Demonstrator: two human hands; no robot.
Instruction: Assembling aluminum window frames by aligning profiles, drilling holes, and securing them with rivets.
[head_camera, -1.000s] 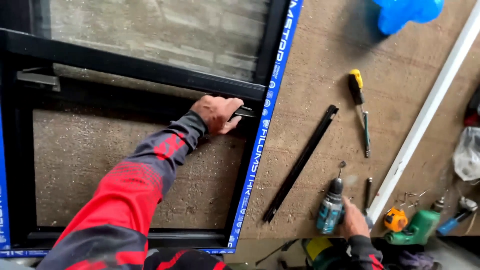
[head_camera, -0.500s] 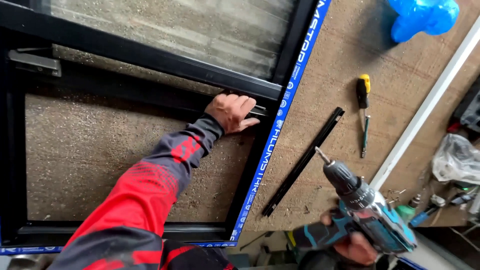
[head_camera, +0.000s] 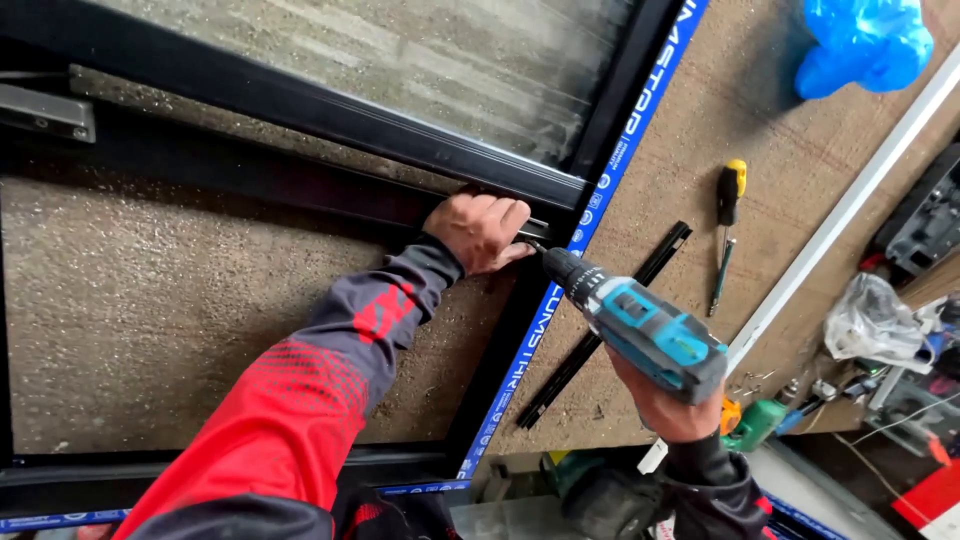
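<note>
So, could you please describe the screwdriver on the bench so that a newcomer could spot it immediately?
Start at the black window frame with its blue taped edge lying on the brown workbench. Just right of it lies a loose black strip, then the screwdriver. It alone has a yellow and black handle.

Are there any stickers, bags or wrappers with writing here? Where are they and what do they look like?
Protective tape: long blue strip with white lettering, along the black frame's right edge, beside the left hand.
Blue plastic bag: crumpled, top right.
Clear plastic bag: crinkled, right edge.
</note>
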